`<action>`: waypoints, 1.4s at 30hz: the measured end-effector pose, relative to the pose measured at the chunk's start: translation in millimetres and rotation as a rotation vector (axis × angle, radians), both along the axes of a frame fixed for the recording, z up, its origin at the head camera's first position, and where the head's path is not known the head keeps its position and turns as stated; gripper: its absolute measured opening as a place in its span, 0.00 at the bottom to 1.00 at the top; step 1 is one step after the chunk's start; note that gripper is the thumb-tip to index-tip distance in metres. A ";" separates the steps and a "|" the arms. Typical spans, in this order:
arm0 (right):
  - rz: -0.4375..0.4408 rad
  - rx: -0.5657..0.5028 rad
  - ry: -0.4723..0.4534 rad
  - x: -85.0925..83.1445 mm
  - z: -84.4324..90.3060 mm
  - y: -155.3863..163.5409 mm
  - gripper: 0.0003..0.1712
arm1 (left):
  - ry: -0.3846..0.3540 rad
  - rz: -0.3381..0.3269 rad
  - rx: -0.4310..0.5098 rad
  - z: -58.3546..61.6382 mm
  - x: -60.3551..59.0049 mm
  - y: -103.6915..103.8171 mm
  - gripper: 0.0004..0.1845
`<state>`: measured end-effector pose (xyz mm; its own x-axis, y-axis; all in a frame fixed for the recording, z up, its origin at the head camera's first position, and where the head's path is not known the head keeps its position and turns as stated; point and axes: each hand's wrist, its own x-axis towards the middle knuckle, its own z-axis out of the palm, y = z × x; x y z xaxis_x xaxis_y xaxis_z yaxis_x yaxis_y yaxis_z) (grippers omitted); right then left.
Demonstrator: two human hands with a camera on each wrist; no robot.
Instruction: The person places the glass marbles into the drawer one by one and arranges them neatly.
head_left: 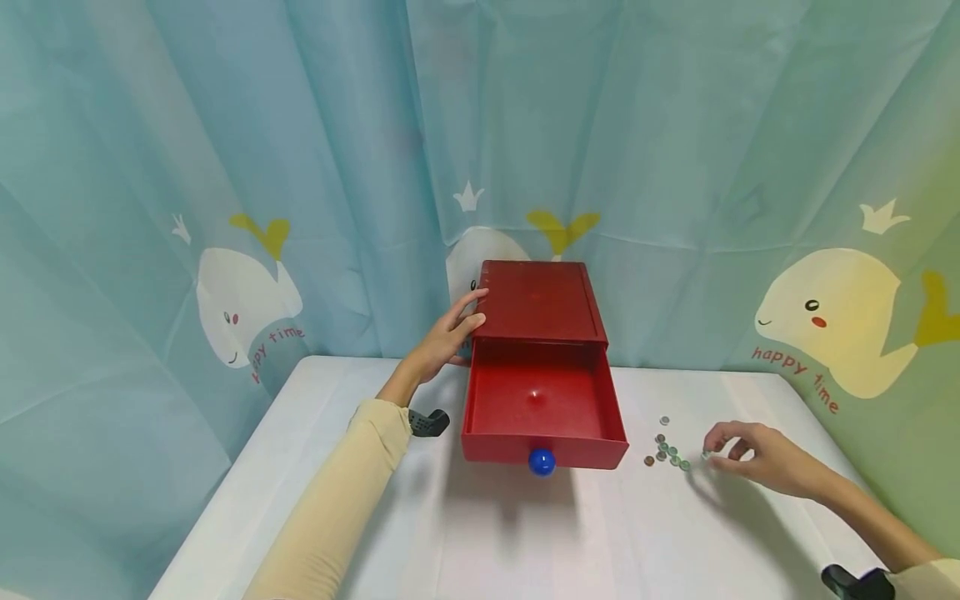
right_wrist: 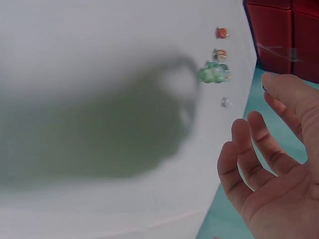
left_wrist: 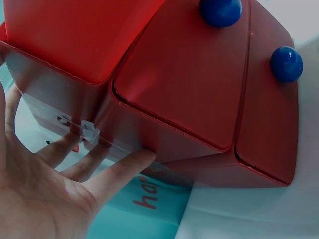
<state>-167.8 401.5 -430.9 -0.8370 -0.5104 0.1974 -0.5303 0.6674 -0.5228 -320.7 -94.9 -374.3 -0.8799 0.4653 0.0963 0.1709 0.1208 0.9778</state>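
Small glass beads [head_left: 669, 452], green, clear and brownish, lie in a loose cluster on the white table [head_left: 525, 542], to the right of the drawer front and near the table's right part. The right hand [head_left: 757, 457] is at the cluster's right edge, thumb and forefinger pinched on one small clear bead [head_left: 705, 455], the other fingers loosely curled above the tabletop. In the right wrist view the beads [right_wrist: 215, 72] sit just beyond the fingertips [right_wrist: 274, 82], with one clear one a little apart from the green ones.

Left of the beads, the red plastic drawer [head_left: 542, 417] with a round blue knob [head_left: 542, 462] stands pulled out of the red plastic box [head_left: 540, 304]; the drawer's inside shows bare red floor. Farther back, the left hand [head_left: 447, 337] rests against the box's left side, fingers straight and spread on the wall, thumb at the top edge, gripping nothing. The left wrist view shows those fingers [left_wrist: 117, 172] flat along the box's lower edge. Behind the table hangs a teal curtain [head_left: 225, 167] printed with pale whales.
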 end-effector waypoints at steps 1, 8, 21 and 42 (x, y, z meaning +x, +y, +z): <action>0.001 0.002 0.005 -0.3 2.1 -0.7 0.12 | 0.001 0.000 0.000 -0.1 0.0 -0.1 0.30; -0.022 0.006 0.002 -0.9 15.1 -5.2 0.13 | 0.005 -0.015 0.007 1.3 1.9 -0.5 0.32; -0.028 0.011 0.057 -6.0 33.1 -8.1 0.14 | 0.007 -0.007 0.011 1.4 1.0 -0.4 0.31; -0.032 -0.016 0.043 -17.8 96.6 -23.2 0.14 | 0.003 -0.016 0.010 -0.6 -0.8 -0.7 0.31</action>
<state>-185.6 378.3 -334.3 -0.8432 -0.4804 0.2415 -0.5313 0.6758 -0.5109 -321.5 -95.6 -374.9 -0.8719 0.4787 0.1034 0.1755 0.1083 0.9785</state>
